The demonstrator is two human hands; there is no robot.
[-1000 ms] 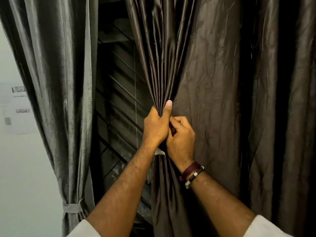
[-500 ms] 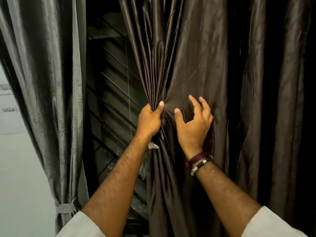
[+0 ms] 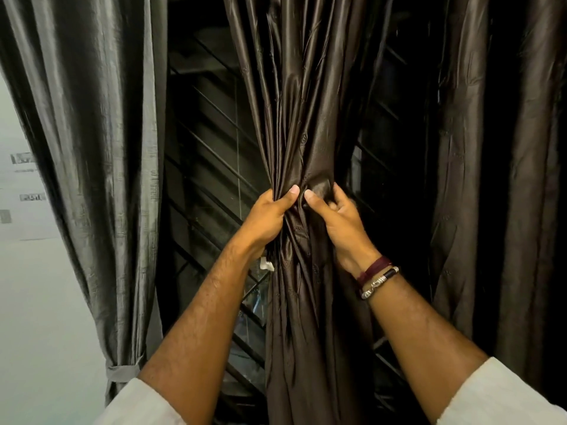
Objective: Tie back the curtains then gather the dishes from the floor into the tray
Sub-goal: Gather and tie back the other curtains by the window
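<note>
Head view, middle curtain [image 3: 302, 124]: dark brown and glossy, hanging in the centre of the picture and drawn into a tight bunch of folds at the height of the hands; below the bunch it falls straight down between the two forearms.
Head view, left hand [image 3: 270, 214]: wrapped round the left side of the bunch, thumb up against the front of the cloth, the other fingers curled behind it out of sight; it grips the middle curtain.
Head view, right hand [image 3: 339, 219]: on the right side of the same bunch, thumb pointing toward the left thumb with a small gap between the two tips, fingers [image 3: 337, 194] curled into the fabric; it too grips the middle curtain.
Head view, bracelets [image 3: 379, 277]: a maroon thread and a dark cord with a silver clasp, side by side on the right wrist.
Head view, sleeves [image 3: 503, 394]: pale, pushed up so both forearms are bare.
Head view, left curtain [image 3: 89, 142]: grey, hanging at the left and already cinched low down by a grey tie-back [image 3: 121, 373].
Head view, right curtain [image 3: 503, 179]: dark brown, hanging loose at the right, apart from the bunch.
Head view, window grille [image 3: 211, 154]: dark bars showing in the gaps on both sides of the middle curtain.
Head view, white tag [image 3: 266, 265]: a small pale scrap just under the left wrist, against the edge of the cloth; what it is cannot be told.
Head view, wall [image 3: 27, 302]: pale, at far left, with blurred printed sheets on it.
</note>
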